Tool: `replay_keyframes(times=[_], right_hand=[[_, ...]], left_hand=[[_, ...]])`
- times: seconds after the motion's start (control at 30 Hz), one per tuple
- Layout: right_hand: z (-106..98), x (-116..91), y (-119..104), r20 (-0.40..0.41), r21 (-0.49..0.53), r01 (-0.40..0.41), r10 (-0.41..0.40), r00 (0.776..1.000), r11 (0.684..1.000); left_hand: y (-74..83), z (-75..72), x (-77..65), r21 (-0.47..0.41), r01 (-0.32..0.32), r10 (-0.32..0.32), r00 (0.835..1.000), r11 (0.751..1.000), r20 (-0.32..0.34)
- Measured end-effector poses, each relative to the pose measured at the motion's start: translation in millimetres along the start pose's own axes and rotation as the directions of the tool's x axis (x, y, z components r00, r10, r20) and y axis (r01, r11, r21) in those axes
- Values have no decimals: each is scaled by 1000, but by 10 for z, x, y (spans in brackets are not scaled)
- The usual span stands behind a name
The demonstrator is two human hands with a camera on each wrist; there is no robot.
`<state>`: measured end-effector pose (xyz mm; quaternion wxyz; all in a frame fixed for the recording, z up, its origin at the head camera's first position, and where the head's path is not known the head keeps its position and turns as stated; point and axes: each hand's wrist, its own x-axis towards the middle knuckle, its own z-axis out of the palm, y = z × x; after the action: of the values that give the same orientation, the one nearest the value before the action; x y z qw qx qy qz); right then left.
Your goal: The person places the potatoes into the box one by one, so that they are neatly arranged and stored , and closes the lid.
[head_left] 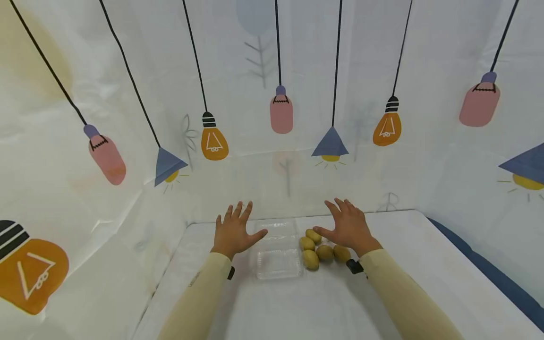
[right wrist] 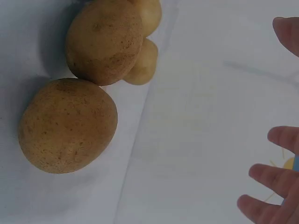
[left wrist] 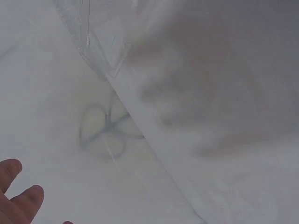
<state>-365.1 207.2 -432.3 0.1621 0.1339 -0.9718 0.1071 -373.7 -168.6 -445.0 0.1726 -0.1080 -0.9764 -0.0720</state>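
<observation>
While potatoes (head_left: 325,253) lie beside a clear container (head_left: 278,264), left grip (head_left: 235,233) and right grip (head_left: 350,229) hover, fingers apart.

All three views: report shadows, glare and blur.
Head: soft shadows on the table beside the sleeves, small glints on the clear plastic tray; left wrist: a blurry darker patch at upper right, left fingers sharper; right wrist: shadows left of the potatoes, the nearest one's specks crisp.
</observation>
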Motion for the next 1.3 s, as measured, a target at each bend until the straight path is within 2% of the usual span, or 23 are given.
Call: replay_keyframes(times=[0.17,0.37,0.47,0.67,0.8,0.87,1.07,1.2,1.3], right_hand=[[-49,-89,-6,3,1,28,-28,1000,1000],[-44,-223,16,-8,20,70,-69,998,997],[-8,-299,40,-2,45,72,-72,997,996],[82,-384,78,1,103,61,-61,998,993],[129,-458,128,13,157,37,-40,999,987],[152,-497,157,18,180,28,-31,999,983],[225,-537,233,-5,202,14,-13,1000,979],[268,-537,242,23,219,14,-20,1000,976],[303,-554,249,51,224,6,-18,999,975]], left_hand=[[-82,3,-130,-80,23,-21,999,997,25],[-154,110,-347,-186,45,-30,996,982,83],[-155,172,-458,-247,62,-28,990,967,139],[-156,296,-608,-317,83,-32,986,945,161],[-130,342,-686,-378,103,-18,975,920,221],[-111,358,-700,-399,100,-3,972,912,236],[-65,409,-644,-388,116,-7,962,914,272],[-57,410,-626,-382,136,-12,951,914,309],[-61,411,-635,-403,126,6,950,907,311]])
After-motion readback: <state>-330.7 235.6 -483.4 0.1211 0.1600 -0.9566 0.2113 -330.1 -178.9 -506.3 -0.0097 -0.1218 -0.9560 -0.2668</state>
